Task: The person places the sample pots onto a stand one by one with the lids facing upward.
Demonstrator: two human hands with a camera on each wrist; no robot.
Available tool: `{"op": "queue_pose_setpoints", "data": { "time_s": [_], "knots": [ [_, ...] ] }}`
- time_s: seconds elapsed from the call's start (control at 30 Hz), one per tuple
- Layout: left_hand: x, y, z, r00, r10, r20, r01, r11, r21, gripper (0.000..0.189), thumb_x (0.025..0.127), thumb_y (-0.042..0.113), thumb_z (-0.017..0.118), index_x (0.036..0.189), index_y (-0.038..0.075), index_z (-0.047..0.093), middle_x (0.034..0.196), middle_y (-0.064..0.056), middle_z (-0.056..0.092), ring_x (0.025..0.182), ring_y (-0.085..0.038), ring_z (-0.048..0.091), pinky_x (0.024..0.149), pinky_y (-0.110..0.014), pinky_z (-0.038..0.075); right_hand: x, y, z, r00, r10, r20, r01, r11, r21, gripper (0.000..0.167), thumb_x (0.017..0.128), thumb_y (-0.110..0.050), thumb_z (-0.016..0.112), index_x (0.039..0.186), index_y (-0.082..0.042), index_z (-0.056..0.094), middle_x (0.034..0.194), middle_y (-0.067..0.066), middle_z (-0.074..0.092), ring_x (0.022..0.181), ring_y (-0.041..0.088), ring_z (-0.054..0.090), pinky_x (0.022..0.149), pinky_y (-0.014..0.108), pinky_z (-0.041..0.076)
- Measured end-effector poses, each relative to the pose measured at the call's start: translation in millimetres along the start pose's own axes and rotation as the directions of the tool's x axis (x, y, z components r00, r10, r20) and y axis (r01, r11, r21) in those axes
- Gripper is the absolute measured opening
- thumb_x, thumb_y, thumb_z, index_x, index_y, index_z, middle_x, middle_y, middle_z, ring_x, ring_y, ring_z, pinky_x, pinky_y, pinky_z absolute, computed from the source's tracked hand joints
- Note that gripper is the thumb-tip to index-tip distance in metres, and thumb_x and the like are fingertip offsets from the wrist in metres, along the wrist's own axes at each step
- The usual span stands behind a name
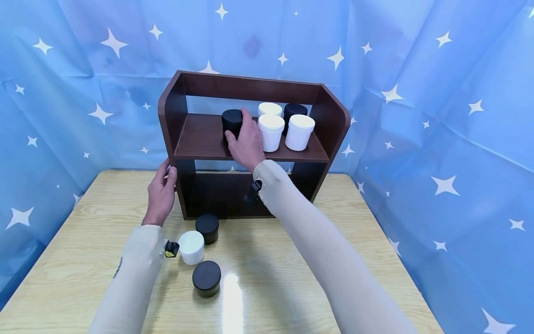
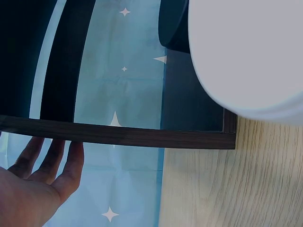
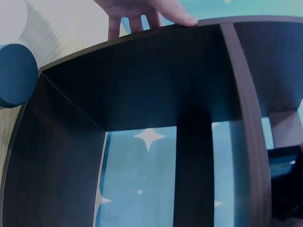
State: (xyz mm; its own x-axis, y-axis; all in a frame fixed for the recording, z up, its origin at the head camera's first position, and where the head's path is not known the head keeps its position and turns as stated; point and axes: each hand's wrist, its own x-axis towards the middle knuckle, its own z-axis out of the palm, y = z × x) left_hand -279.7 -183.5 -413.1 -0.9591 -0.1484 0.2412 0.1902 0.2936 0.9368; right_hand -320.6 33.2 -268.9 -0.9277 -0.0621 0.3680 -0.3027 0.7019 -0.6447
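On the upper board of a dark brown two-tier shelf, my right hand grips a black lidded jar, thumb at its front and fingers along its right side. This grip lies almost wholly outside the right wrist view. My left hand is at the shelf's left side, its fingertips against the outer face of the side panel. In the right wrist view, the left thumb rests on the panel's front edge. Right of the held jar stand several white jars and another black jar.
On the wooden table before the shelf stand a white jar and two black jars, one near the shelf and one closer to me. A blue star-printed curtain hangs behind and at the sides.
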Motion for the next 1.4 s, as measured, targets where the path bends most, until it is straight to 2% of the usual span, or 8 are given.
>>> {"op": "queue_pose_setpoints", "data": {
  "time_s": [0.2, 0.6, 0.97, 1.13, 1.4],
  "knots": [
    [-0.7, -1.0, -1.1, 1.0, -0.007, -0.005, 0.007, 1.0, 0.002, 0.061, 0.104, 0.059, 0.03, 0.16, 0.035, 0.022, 0.164, -0.01, 0.032, 0.144, -0.038, 0.04, 0.116, -0.063, 0.038, 10.8, -3.0, 7.2, 0.998, 0.051, 0.03, -0.051, 0.999, -0.012, 0.072, 0.103, -0.03, 0.054, 0.16, -0.013, 0.014, 0.156, 0.015, 0.038, 0.14, 0.026, 0.044, 0.119, 0.041, 0.042],
    [0.9, -1.1, 8.2, 1.0, -0.018, -0.01, 0.018, 1.0, -0.017, 0.061, 0.104, 0.06, 0.031, 0.16, 0.035, 0.024, 0.164, -0.008, 0.033, 0.145, -0.035, 0.039, 0.116, -0.061, 0.039, 23.7, -2.0, 5.7, 0.984, 0.179, -0.005, -0.179, 0.983, -0.043, 0.078, 0.103, -0.031, 0.056, 0.158, -0.008, 0.006, 0.157, 0.018, 0.036, 0.143, 0.028, 0.043, 0.121, 0.039, 0.039],
    [1.3, 1.0, 3.3, 0.999, -0.042, -0.01, 0.042, 0.999, -0.004, 0.062, 0.103, 0.063, 0.03, 0.159, 0.039, 0.022, 0.166, -0.006, 0.03, 0.147, -0.035, 0.037, 0.117, -0.061, 0.037, 38.7, -9.6, 8.6, 0.964, 0.267, 0.012, -0.265, 0.96, -0.087, 0.075, 0.104, -0.031, 0.053, 0.157, -0.014, 0.003, 0.157, 0.019, 0.032, 0.145, 0.028, 0.04, 0.12, 0.039, 0.041],
    [0.9, -0.9, 2.6, 0.999, -0.036, -0.014, 0.036, 0.999, -0.005, 0.061, 0.104, 0.061, 0.03, 0.16, 0.038, 0.023, 0.165, -0.008, 0.032, 0.146, -0.035, 0.038, 0.117, -0.061, 0.038, 41.0, -9.3, 9.1, 0.958, 0.287, 0.016, -0.284, 0.953, -0.109, 0.074, 0.104, -0.031, 0.052, 0.157, -0.016, 0.003, 0.157, 0.019, 0.032, 0.145, 0.028, 0.04, 0.119, 0.04, 0.042],
    [0.9, -2.1, 3.2, 1.0, -0.021, -0.014, 0.021, 1.0, -0.016, 0.06, 0.104, 0.06, 0.031, 0.159, 0.038, 0.025, 0.163, -0.009, 0.034, 0.143, -0.035, 0.04, 0.115, -0.061, 0.039, 42.6, -6.8, 12.2, 0.959, 0.283, -0.007, -0.282, 0.953, -0.109, 0.075, 0.103, -0.03, 0.056, 0.157, -0.018, 0.005, 0.156, 0.019, 0.033, 0.145, 0.029, 0.038, 0.118, 0.042, 0.043]
  ]
}}
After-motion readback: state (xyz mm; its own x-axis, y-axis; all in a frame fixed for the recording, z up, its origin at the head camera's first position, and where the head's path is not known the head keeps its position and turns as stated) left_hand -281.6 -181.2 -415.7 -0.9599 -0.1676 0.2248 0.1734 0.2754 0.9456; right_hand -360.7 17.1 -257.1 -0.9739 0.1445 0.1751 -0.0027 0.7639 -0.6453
